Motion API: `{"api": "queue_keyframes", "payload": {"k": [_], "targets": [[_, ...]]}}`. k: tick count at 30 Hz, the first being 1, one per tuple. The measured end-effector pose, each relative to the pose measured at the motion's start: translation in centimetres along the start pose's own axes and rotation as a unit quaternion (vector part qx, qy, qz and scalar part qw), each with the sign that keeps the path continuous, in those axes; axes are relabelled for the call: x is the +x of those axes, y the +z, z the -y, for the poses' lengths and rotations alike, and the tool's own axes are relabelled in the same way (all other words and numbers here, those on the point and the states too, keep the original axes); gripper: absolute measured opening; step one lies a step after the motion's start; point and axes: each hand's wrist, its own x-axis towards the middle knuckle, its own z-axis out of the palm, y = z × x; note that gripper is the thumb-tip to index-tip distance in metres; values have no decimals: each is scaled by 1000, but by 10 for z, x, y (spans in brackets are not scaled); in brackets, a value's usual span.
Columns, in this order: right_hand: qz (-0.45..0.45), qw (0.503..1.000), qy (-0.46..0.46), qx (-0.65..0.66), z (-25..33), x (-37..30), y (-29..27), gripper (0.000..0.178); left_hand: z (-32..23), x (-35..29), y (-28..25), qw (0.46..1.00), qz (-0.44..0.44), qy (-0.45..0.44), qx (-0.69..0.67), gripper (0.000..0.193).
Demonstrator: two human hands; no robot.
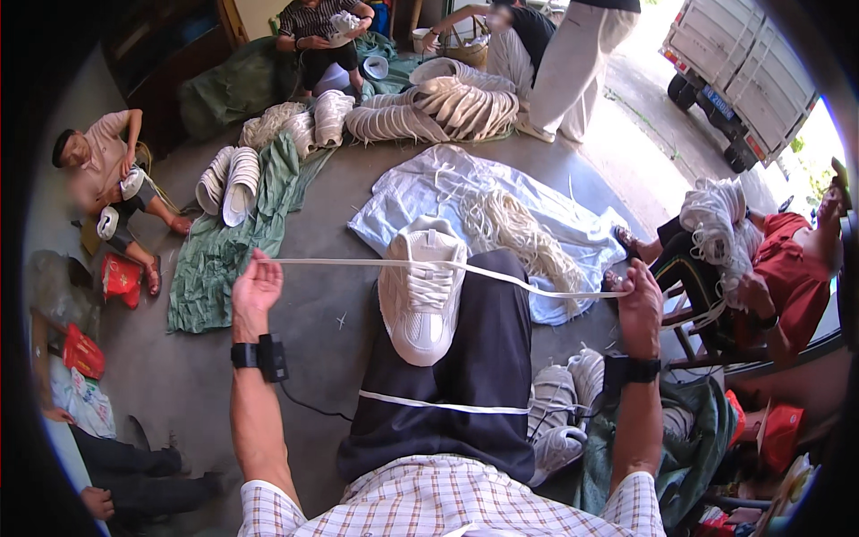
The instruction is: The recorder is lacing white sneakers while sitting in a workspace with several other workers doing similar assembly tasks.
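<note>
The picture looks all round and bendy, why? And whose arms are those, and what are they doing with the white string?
The camera sits on a person's head and looks down, so you see that person's own two arms coming up from the bottom. Its lens is very wide, which bends straight lines near the edges.

A white shoe rests on the person's knee. A long white lace runs through the shoe's front. The left hand holds one end and the right hand holds the other, stretched out to both sides. Each wrist wears a black band.

On the grey floor lie a pale sheet with a heap of loose laces, green cloths, and rows of more white shoes. Other people sit around, also holding white shoes or laces.
</note>
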Motion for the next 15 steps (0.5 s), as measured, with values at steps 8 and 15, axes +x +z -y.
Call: {"api": "queue_keyframes", "payload": {"k": [8, 15], "targets": [[197, 928, -82, -305, -60, -36, 129, 14, -86, -21, -43, 997, -8, 69, -20, 23], [307, 767, -233, -512, -108, -49, 164, 10, -86, -39, -39, 997, 38, 70, -7, 23]]}}
